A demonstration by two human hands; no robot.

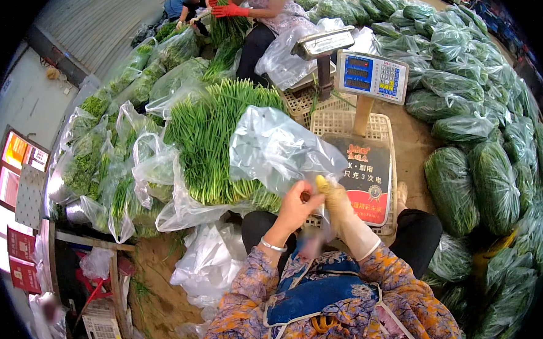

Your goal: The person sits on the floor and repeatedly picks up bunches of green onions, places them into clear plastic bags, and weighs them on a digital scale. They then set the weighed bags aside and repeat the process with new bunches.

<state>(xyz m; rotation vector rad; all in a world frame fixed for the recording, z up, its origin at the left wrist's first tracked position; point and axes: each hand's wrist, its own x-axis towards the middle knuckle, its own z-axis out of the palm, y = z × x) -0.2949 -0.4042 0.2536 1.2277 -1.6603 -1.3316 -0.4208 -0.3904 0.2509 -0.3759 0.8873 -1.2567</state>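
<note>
A clear plastic bag (277, 144) puffs out in front of me, over the near right part of a large heap of green chive-like stalks (216, 130). My left hand (298, 205), bare with a bracelet at the wrist, pinches the bag's near end between thumb and fingers. Close beside it, my right hand (336, 201) wears a pale glove with a yellowish fingertip and grips the same end. Beyond and right of my hands is a scale platform (369, 149) bearing printed writing, set on a cream plastic crate (389, 125). Its display (372, 77) rises behind on a post.
Bagged greens (450, 190) are piled along the right. More open bags of leafy greens (85, 159) stand at left. White plastic bags (209, 263) lie by my knee. Ahead, a person in red gloves (229, 10) holds stalks near a second scale (323, 42).
</note>
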